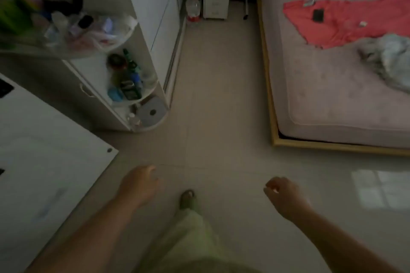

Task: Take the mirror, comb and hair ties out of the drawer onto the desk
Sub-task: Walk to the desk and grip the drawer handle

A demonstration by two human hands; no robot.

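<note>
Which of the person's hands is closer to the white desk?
Left. The left hand hangs just past the corner of the white desk, over the floor. The right hand is far off on the other side, toward the bed.

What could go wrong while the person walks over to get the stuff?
The room is dim and the picture is blurred, so the white desk corner beside the left hand could get bumped. The crowded shelf of bottles could be knocked in passing. No drawer, mirror or comb shows yet, and the right hand looks empty too.
</note>
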